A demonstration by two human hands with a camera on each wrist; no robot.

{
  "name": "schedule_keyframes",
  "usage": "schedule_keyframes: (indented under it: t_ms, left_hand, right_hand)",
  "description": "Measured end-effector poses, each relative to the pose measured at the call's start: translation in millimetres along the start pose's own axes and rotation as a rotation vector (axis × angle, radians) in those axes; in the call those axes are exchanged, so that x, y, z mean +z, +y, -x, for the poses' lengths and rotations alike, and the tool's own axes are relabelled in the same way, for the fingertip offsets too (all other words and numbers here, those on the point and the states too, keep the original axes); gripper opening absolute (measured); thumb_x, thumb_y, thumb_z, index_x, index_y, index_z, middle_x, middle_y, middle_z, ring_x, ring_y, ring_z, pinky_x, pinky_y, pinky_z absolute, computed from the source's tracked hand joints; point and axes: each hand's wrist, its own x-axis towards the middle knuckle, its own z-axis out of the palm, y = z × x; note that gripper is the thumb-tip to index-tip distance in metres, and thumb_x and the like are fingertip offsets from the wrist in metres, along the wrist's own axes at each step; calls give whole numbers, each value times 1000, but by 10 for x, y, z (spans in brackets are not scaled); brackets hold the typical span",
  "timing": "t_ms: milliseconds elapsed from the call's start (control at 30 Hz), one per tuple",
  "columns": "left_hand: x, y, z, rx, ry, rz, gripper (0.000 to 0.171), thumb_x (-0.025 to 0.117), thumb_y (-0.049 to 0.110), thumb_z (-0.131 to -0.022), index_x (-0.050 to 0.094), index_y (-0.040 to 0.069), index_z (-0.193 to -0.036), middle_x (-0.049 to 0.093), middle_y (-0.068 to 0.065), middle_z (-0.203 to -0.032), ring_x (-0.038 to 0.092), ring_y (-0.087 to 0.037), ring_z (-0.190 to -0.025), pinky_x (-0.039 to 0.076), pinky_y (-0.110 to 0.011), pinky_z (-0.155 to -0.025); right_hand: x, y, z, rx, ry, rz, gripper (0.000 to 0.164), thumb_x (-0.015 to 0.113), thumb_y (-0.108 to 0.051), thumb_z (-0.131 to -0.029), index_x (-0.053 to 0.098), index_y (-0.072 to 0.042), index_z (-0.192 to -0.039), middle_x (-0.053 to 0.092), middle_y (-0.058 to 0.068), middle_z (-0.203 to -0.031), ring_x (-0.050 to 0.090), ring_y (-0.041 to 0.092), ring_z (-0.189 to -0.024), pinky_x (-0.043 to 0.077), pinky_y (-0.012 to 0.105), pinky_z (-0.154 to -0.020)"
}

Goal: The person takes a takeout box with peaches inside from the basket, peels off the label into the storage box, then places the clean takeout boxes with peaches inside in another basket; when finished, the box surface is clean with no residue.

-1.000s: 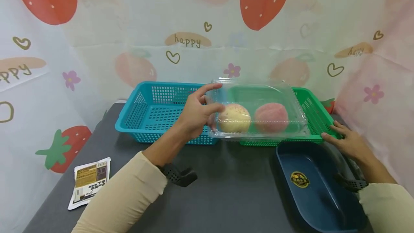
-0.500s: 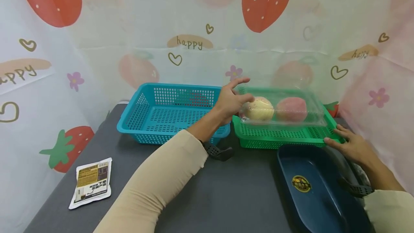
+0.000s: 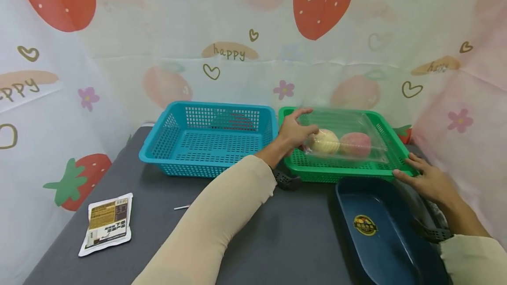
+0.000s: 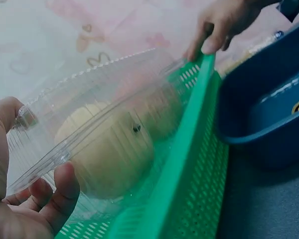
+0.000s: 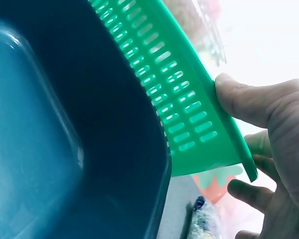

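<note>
My left hand (image 3: 295,133) grips the left end of a clear plastic clamshell box (image 3: 344,120), thumb on one side and fingers on the other in the left wrist view. Through the plastic show a yellowish round fruit (image 3: 325,141) and a pink one (image 3: 355,144), both peach-like. The box sits within the outline of a green perforated basket (image 3: 344,173), its left end tilted up in the left wrist view. At the basket's near right corner, my right hand (image 3: 429,181) holds the rim, with the thumb (image 5: 239,99) on it and other fingers past the edge.
To the left stands a blue perforated basket (image 3: 206,142). A dark blue basin (image 3: 388,241) lies in front of the green basket, under my right forearm. A white-and-gold packet (image 3: 108,223) is at the left, and a small white stick (image 3: 181,207) lies near my left sleeve.
My left hand has carried the clamshell box rightward, away from the camera and down into the green basket. The right hand has stayed at the basket's corner. The small stick has come into view.
</note>
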Motion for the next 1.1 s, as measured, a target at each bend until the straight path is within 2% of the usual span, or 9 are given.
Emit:
schedule_keyframes:
  t_ms: [67, 133, 200, 367, 500, 700, 867, 967, 1100]
  left_hand:
    - [2, -63, -14, -25, 7, 9, 56, 68, 6, -85, 56, 26, -136, 59, -6, -97, 26, -13, -35, 49, -50, -47]
    - [7, -121, -25, -56, 16, 16, 55, 68, 6, -85, 57, 27, -134, 51, -8, -127, 27, -13, -35, 49, -45, -44]
    - [20, -164, -42, -79, 18, 11, 54, 69, 7, -85, 57, 28, -134, 38, -6, -144, 28, -14, -35, 48, -41, -42]
    - [79, -184, -94, -116, 26, -62, 57, 70, 9, -84, 55, 30, -136, 36, -6, -147, 28, -15, -38, 49, -42, -42]
    - [133, -155, -101, -182, 32, -159, 63, 71, 11, -87, 47, 32, -141, 40, -9, -143, 43, -19, -42, 51, -43, -44]
    - [183, -130, -68, -226, 32, -305, 66, 69, 15, -91, 37, 24, -149, 30, -12, -149, 61, -27, -72, 52, -39, -50]
    - [237, -161, -48, -233, -66, -287, 57, 60, 19, -97, 37, 16, -149, 40, -9, -146, 57, -28, -110, 53, -39, -72]
    - [264, -184, -45, -291, -151, -198, 56, 55, 27, -100, 34, 19, -151, 31, -3, -153, 43, -30, -129, 48, -48, -87]
    - [264, -182, -44, -347, -234, -174, 64, 52, 39, -99, 24, 24, -155, 18, 4, -158, 32, -29, -137, 37, -59, -96]
  right_hand:
    - [8, 1, -6, -1, 1, -3, 75, 54, -43, -96, 34, 17, -139, 17, 31, -151, 24, 65, -122, 27, 73, -89]
    - [16, -2, -15, -3, 10, 2, 75, 55, -42, -96, 36, 17, -138, 19, 32, -150, 25, 64, -123, 28, 72, -89]
    - [19, 1, -25, 2, 3, -12, 76, 55, -42, -96, 34, 17, -138, 17, 32, -150, 22, 64, -125, 26, 73, -90]
    - [23, -17, -42, -3, -8, -52, 76, 54, -40, -97, 30, 19, -139, 14, 33, -151, 18, 63, -128, 25, 74, -91]
    - [21, -33, -36, -8, -9, -54, 75, 54, -39, -97, 31, 18, -139, 14, 33, -151, 18, 63, -128, 26, 73, -91]
    - [0, -20, -32, -8, -15, -46, 75, 53, -40, -98, 31, 18, -139, 13, 33, -151, 17, 63, -128, 24, 73, -91]
    - [-22, 1, -16, -18, -12, -57, 74, 54, -38, -98, 31, 18, -139, 13, 33, -151, 16, 62, -128, 24, 73, -91]
    - [-37, 12, -12, -8, -24, -51, 75, 53, -39, -98, 30, 18, -140, 12, 33, -151, 15, 62, -129, 24, 74, -91]
    - [-41, 9, -33, -3, -31, -45, 76, 52, -40, -98, 28, 17, -140, 11, 32, -152, 14, 62, -129, 23, 74, -91]
